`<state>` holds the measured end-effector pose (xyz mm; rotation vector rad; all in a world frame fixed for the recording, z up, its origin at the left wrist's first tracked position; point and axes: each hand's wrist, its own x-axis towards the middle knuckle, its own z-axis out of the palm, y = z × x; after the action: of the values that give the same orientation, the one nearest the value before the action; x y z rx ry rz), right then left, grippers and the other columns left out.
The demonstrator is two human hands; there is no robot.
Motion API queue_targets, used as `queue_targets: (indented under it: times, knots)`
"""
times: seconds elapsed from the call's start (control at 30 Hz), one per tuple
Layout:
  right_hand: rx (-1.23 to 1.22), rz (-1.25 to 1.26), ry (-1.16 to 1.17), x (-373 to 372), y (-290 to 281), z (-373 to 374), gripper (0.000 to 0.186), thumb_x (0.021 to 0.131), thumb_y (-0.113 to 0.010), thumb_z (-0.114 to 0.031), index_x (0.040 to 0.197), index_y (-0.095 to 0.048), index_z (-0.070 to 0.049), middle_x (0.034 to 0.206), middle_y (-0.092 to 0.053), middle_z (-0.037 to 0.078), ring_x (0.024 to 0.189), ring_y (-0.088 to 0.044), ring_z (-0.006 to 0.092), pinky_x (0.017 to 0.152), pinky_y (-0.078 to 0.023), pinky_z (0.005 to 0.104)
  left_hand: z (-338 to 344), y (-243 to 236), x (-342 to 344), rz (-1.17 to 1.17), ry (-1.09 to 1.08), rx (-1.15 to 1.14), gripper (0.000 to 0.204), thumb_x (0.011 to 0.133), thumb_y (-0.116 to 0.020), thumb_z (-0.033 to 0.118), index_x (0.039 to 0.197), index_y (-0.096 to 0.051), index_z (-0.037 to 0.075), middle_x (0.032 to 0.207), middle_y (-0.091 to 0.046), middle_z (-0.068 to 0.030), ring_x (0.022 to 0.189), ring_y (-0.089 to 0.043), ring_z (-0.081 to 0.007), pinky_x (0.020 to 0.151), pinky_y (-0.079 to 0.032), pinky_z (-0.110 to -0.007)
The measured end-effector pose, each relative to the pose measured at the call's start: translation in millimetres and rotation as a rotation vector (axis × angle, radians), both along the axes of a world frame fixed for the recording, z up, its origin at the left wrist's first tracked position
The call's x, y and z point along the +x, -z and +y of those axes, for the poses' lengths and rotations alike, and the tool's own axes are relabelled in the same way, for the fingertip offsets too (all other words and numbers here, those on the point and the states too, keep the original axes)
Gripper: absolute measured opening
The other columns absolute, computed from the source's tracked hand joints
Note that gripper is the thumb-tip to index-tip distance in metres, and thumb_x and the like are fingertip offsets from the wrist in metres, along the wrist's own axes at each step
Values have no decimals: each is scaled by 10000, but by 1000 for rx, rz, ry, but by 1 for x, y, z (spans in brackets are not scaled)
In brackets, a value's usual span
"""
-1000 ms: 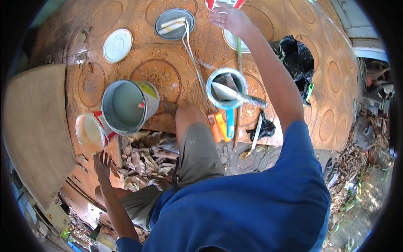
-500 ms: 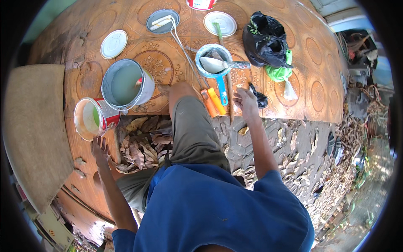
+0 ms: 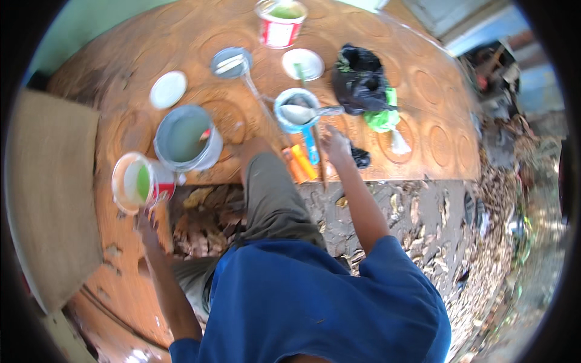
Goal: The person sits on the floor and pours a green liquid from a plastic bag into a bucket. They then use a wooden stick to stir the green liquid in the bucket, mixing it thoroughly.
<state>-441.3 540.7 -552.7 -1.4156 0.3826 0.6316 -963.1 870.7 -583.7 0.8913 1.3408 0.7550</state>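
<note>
My left hand [image 3: 147,225], slightly blurred, is empty with its fingers apart, just below the rim of a red-and-white paint bucket [image 3: 164,183]. Green and pale paint shows inside that bucket. Beside it stands a grey bucket [image 3: 212,152] of cloudy liquid. My right hand [image 3: 337,147] is over the table, fingers loosely apart, with nothing visible in it. Close to it are a blue-handled dipper [image 3: 310,145], a trowel [image 3: 298,114] resting across the dipper, two orange-handled paint rollers [image 3: 298,164] and a thin stick [image 3: 322,166].
A black plastic bag [image 3: 354,88] and a green bag [image 3: 382,121] lie at the right. Farther back are a white lid [image 3: 308,65], a grey lid [image 3: 227,71] and another red-and-white bucket [image 3: 280,33]. Another white lid [image 3: 169,89] lies left. Dry leaves [image 3: 203,230] cover the ground.
The view has shifted, so more of the far bucket shows. My right hand has moved slightly closer to the dipper. My left hand stays by the paint bucket.
</note>
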Motion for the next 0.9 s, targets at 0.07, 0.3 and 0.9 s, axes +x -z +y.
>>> queue_targets:
  times: [0.07,0.3,0.9]
  knots:
    - [-522,-819,-563,4,15,-1,484,809,-622,-313,1222,-481,-103,714,-528,62,614,-532,177,589,-485,311,6,35,-40,-84,15,22,484,838,-559,388,1254,-409,190,1222,-516,5,1052,-536,-167,684,-405,-320]
    - [-11,129,50,0,-15,35,278,785,-666,-273,891,-517,-63,709,-461,44,572,-474,154,460,-431,290,-7,-15,-1,183,-121,-87,517,822,-578,434,1235,-413,171,1225,-518,4,1051,-541,-166,784,-406,-331]
    - [131,67,41,11,-12,6,272,797,-646,-232,954,-545,-35,856,-501,98,684,-515,175,550,-469,288,3,4,-10,109,-71,-119,524,841,-529,454,1267,-426,166,1276,-479,-2,1123,-488,-189,845,-387,-360]
